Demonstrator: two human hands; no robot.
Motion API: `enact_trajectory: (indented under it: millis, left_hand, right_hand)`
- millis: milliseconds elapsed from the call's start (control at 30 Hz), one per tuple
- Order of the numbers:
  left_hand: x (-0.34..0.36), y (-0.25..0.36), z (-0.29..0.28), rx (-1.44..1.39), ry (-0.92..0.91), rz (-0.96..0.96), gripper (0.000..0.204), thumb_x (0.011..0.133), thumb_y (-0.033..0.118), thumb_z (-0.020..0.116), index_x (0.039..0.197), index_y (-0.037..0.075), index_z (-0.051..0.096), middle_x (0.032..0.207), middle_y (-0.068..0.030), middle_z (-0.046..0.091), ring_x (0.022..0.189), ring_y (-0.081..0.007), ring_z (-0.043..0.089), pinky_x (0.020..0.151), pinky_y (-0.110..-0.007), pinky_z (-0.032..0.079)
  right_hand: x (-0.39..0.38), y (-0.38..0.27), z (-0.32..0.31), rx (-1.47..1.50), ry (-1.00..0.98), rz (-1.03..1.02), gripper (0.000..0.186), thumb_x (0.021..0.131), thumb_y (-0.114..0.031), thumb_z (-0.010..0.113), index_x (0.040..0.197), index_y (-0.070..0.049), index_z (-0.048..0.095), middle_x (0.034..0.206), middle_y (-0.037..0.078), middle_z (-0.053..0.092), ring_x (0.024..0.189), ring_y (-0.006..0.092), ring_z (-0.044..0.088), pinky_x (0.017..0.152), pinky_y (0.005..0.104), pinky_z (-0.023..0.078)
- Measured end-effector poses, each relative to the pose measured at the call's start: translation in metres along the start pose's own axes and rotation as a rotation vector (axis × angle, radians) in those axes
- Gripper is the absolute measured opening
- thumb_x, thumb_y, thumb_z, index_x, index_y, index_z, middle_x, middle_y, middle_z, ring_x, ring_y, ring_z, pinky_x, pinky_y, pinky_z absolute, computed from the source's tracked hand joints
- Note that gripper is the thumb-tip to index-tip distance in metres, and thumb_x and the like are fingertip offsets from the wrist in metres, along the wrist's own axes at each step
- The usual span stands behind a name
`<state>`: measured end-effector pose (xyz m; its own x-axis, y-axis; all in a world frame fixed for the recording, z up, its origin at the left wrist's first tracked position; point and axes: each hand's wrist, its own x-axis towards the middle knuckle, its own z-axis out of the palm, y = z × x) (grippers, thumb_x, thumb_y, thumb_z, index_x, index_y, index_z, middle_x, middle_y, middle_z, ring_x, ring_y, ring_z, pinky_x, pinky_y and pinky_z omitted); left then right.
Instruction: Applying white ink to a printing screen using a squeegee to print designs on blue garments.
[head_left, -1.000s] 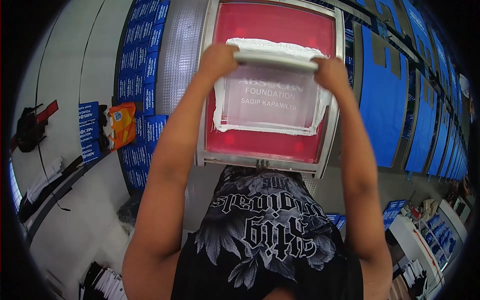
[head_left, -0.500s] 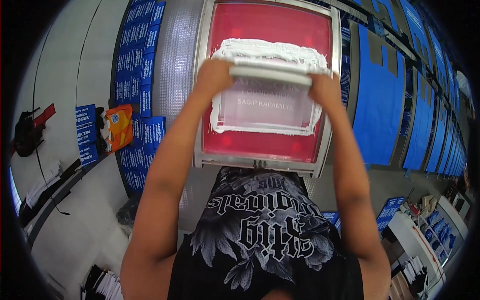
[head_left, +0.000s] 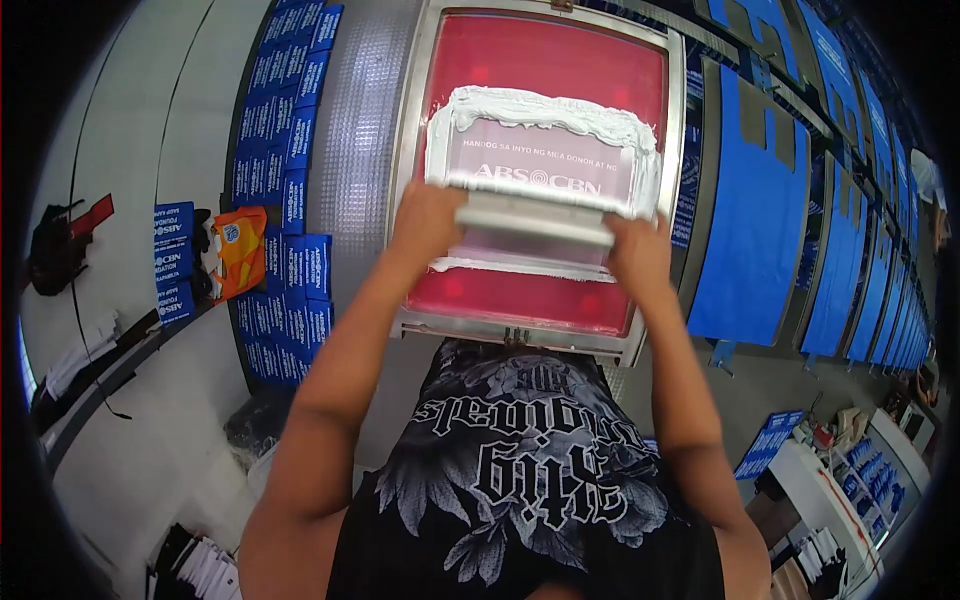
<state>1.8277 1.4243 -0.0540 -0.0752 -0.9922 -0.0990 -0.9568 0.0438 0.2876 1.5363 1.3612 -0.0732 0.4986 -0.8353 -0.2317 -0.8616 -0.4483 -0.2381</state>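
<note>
Both of my hands are closed round the ends of a pale squeegee (head_left: 536, 220), my left hand (head_left: 430, 222) at one end and my right hand (head_left: 638, 250) at the other. It lies crosswise over a screen-printing frame (head_left: 408, 130) with a metal border and red surround (head_left: 550, 50). Thick white ink (head_left: 585, 117) rings the pale middle window, heaped most along the far side. Lettering shows through the window beyond the squeegee. A thinner white line runs along the near side. The squeegee's lower edge is blurred, and my fingers partly hide its ends.
Stacks of blue printed pieces (head_left: 265, 140) line the left side, with an orange packet (head_left: 240, 252) near them. To the right, blue sheets on boards (head_left: 750, 220) hang in a long row. A white table (head_left: 800, 475) stands at lower right.
Both hands have drawn the squeegee toward my body, from the window's far part to its near part. Lettering at the far part of the window is now uncovered.
</note>
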Motion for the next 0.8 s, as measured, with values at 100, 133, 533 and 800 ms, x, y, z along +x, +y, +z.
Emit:
enact_trajectory:
  millis: [100,133,533,800]
  left_hand:
    - [0.087,-0.024,-0.014,0.159,0.033,0.032,0.023,0.065,0.023,0.07,0.087,0.013,0.07,0.079,-0.0142,0.066,0.079,-0.0302,0.064,0.077,-0.042,0.047]
    - [0.105,-0.023,-0.025,0.164,0.029,-0.001,0.027,0.067,0.027,0.071,0.09,0.013,0.069,0.082,-0.0136,0.067,0.08,-0.029,0.064,0.077,-0.041,0.048]
    - [-0.078,0.055,-0.016,-0.578,-0.251,-0.377,0.043,0.086,0.043,0.058,0.085,0.0,0.062,0.073,-0.0161,0.061,0.068,-0.0274,0.061,0.063,-0.04,0.046]
    - [-0.178,0.082,0.139,-1.356,-0.553,-0.623,0.045,0.091,0.043,0.055,0.084,0.0,0.065,0.072,-0.0022,0.061,0.063,-0.0103,0.054,0.059,-0.024,0.046]
  right_hand:
    - [0.083,0.03,-0.015,-0.09,0.122,-0.046,0.036,0.066,-0.01,0.062,0.101,-0.018,0.066,0.087,0.009,0.067,0.088,0.0258,0.064,0.095,0.0472,0.038]
    - [0.103,0.034,-0.028,-0.084,0.089,-0.031,0.037,0.066,-0.01,0.061,0.101,-0.017,0.067,0.089,0.009,0.068,0.09,0.0265,0.064,0.092,0.0452,0.042]
    - [0.171,0.066,-0.099,0.065,-0.051,-0.172,0.055,0.058,-0.006,0.054,0.112,-0.008,0.064,0.093,0.02,0.066,0.087,0.0334,0.064,0.081,0.0367,0.051]
    - [0.183,0.033,-0.087,0.04,-0.12,-0.227,0.057,0.056,-0.015,0.071,0.112,-0.007,0.062,0.1,0.02,0.065,0.096,0.0324,0.062,0.086,0.0359,0.048]
